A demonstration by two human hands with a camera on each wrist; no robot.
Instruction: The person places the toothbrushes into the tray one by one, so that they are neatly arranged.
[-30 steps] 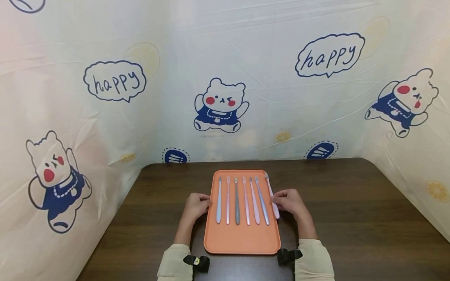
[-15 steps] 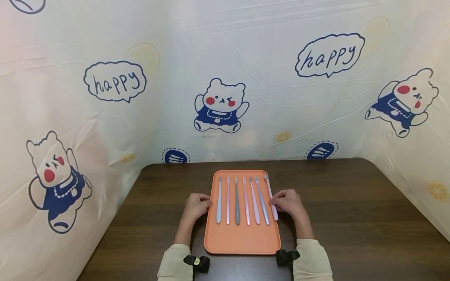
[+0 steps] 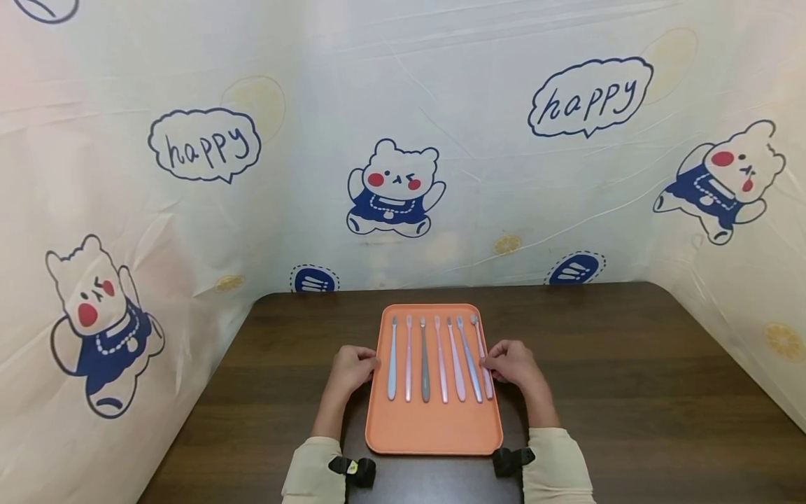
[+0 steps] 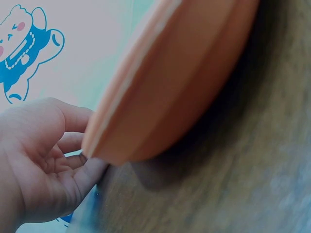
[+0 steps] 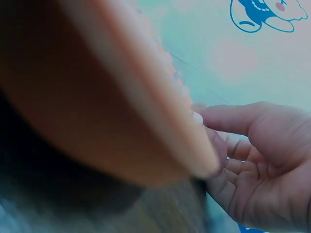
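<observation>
An orange tray (image 3: 434, 428) bears a row of slim toothbrushes with their heads toward the back. Among them are a light blue toothbrush (image 3: 392, 378), a grey toothbrush (image 3: 425, 374) and a blue toothbrush (image 3: 471, 367). My left hand (image 3: 352, 365) pinches the tray's left rim; the left wrist view has thumb and fingers at that rim (image 4: 114, 107). At the right side, my right hand (image 3: 513, 362) holds the rightmost pink toothbrush (image 3: 487, 386) between thumb and finger, just inside the rim. In the right wrist view the tray's wall hides most of that brush.
The tray lies on a dark wooden table (image 3: 630, 378). Behind and on both sides hangs a pale printed curtain (image 3: 478, 196) with bears and lettering. Each sleeve carries a black wrist camera, such as the right one (image 3: 511, 462).
My right hand has moved slightly left, bringing the rightmost pink toothbrush from over the tray's right rim to inside it, beside the blue one. The left hand has stayed at the rim.
</observation>
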